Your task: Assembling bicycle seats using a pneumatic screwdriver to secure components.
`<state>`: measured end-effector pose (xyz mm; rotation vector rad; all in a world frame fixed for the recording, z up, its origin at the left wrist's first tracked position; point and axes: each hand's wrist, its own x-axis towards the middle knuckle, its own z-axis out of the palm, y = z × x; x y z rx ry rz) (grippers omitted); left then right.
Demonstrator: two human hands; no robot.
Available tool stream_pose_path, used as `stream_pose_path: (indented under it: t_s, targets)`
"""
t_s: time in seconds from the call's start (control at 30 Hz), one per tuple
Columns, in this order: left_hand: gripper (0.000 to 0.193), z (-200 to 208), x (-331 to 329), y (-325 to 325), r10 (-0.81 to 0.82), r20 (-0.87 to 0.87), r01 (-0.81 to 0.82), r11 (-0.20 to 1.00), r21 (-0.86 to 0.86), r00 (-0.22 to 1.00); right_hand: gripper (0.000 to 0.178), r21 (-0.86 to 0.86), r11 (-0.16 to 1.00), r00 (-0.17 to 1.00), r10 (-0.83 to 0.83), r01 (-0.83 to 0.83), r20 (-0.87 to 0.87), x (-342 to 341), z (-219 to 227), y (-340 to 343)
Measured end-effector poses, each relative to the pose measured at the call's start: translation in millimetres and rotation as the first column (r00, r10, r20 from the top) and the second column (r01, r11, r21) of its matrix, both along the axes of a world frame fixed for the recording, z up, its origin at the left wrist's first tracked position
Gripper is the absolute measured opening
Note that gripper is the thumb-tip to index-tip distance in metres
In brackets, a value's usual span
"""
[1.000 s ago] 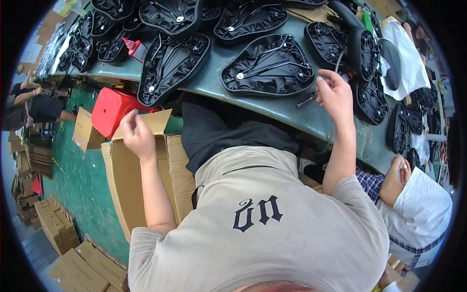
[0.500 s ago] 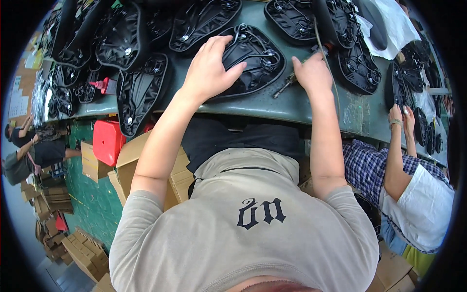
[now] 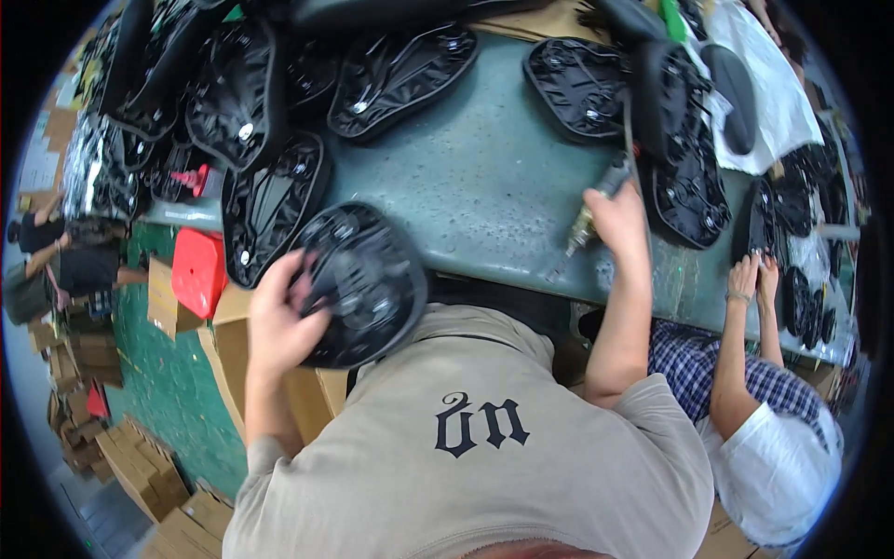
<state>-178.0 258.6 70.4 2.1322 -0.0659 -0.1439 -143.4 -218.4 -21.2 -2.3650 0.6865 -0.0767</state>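
Observation:
My left hand (image 3: 282, 321) grips the rim of a black bicycle saddle (image 3: 377, 284), its underside with wire rails facing up. That saddle is off the bench, in front of my body, and smeared by motion. My right hand (image 3: 619, 222) is closed round a slim power screwdriver (image 3: 589, 222) with a dark body and brass-coloured front. Its thin bit points down toward the bench's near edge, and a hose runs up from it. Close to the held saddle, another upturned saddle (image 3: 270, 205) overhangs the bench edge.
Several upturned saddles, such as one at the back (image 3: 400, 79) and one at the right (image 3: 689, 200), ring the green bench (image 3: 466, 177). A small bottle with a pink cap (image 3: 197, 179), a red stool (image 3: 198, 275) and an open carton (image 3: 228, 359) are at left. A co-worker's hands (image 3: 752, 275) are at right.
My left hand has taken the saddle off the bench and brought it left and toward my body. My right hand still has the screwdriver, now lower. The whole view has shifted slightly.

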Motion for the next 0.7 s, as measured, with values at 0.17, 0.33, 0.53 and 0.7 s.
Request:
stream_pose_path:
  t_s: [0.17,0.33,0.53,0.7]
  targets:
    - [0.046,-28.5,-106.2,170.4,0.388,-0.209,-0.364,0.920,0.145,0.898,0.043,0.751,0.660,0.991,-0.101,-0.002,0.092,-44.4,28.6,14.5]
    - [0.050,-173.6,-268.1,349.7,0.693,0.061,-0.565,0.530,0.633,0.719,0.048,0.911,0.411,0.969,-0.223,-0.002,0.102,-35.3,32.1,59.9]
    - [0.051,-256.1,-281.8,308.8,0.659,-0.070,-0.228,0.355,0.907,0.748,0.072,0.945,0.316,0.945,-0.277,-0.079,0.172,-47.3,54.3,114.2]
    - [0.037,-161.0,-112.3,216.2,0.138,-0.570,-0.174,0.985,-0.008,0.810,0.077,0.746,0.543,0.808,-0.192,-0.386,0.558,-55.3,65.8,121.8]
